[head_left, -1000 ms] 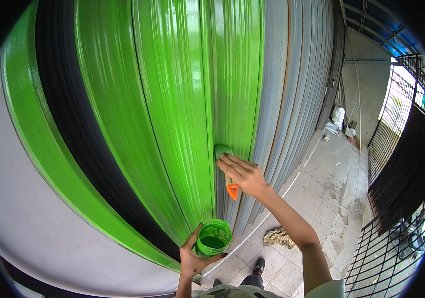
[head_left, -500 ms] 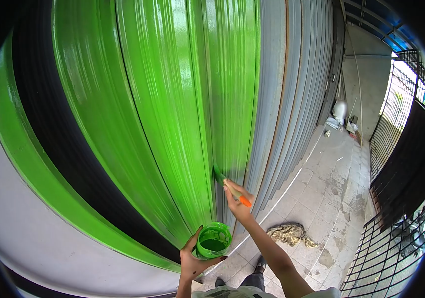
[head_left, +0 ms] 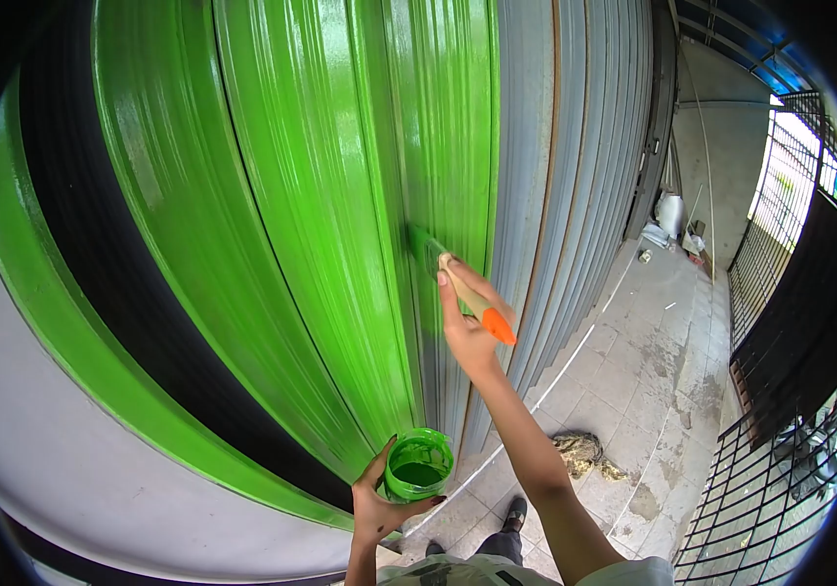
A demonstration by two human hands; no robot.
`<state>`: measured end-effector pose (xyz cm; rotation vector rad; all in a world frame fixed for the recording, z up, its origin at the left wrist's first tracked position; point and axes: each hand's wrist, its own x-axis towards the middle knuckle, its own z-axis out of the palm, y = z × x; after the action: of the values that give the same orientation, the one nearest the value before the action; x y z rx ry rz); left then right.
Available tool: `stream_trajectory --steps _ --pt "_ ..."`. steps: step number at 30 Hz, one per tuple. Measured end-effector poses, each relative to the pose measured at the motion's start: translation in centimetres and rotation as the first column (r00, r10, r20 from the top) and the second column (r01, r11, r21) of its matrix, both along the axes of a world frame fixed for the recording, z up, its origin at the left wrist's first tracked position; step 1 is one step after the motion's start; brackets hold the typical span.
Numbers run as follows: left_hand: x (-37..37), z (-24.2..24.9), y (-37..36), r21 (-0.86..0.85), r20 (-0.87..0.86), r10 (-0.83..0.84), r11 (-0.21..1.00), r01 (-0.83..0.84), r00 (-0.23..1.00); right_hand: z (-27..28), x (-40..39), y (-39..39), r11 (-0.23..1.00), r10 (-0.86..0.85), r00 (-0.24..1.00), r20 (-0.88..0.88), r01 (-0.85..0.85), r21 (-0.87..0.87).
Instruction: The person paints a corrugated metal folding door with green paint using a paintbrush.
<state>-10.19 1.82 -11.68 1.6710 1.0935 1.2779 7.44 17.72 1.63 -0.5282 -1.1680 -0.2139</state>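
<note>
Bristles of a paintbrush [head_left: 477, 308] with a wooden, orange-tipped handle touch the ribbed metal shutter [head_left: 311, 195], on a green-painted strip beside the bare grey part. The fingers of my right hand [head_left: 469, 327] are closed round its handle. Lower down, my left hand [head_left: 379, 508] is wrapped round a clear tub of green paint [head_left: 418, 467], held near the foot of the shutter. Green paint smears the inner wall of the tub. The lowest part of the strip under the brush still shows grey.
Grey unpainted ribs [head_left: 575, 176] continue on the right. A crumpled patterned cloth [head_left: 579, 451] lies on the tiled floor [head_left: 623, 391]. White bags and small items [head_left: 669, 215] sit by the far wall. A black metal grille [head_left: 760, 508] stands at the right.
My right hand and the brush have moved up along the strip. The left hand with the tub has shifted only slightly. The view has tilted a little.
</note>
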Motion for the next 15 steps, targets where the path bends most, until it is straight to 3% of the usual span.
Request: stream_trajectory --steps 3,9,13,15 --pt "-0.1 0.1 0.1 0.019 0.037 -0.026 1.0 0.025 0.999 -6.8 0.2 0.6 0.993 -0.088 0.983 0.163 0.099 -0.058" --pt "-0.1 -0.1 -0.1 -0.033 0.083 -0.027 0.999 0.03 0.996 -18.8 0.8 -2.7 0.915 -0.082 0.96 0.266 0.178 -0.362" --pt "-0.3 0.0 -0.1 0.017 0.039 -0.03 0.999 0.029 0.999 -19.3 2.7 -3.5 0.806 0.035 0.895 0.445 0.237 -0.541" --pt "-0.5 -0.2 -0.1 0.013 0.057 -0.03 0.999 0.03 0.998 -15.7 3.6 -3.5 0.849 -0.042 0.831 0.554 0.322 -0.419"
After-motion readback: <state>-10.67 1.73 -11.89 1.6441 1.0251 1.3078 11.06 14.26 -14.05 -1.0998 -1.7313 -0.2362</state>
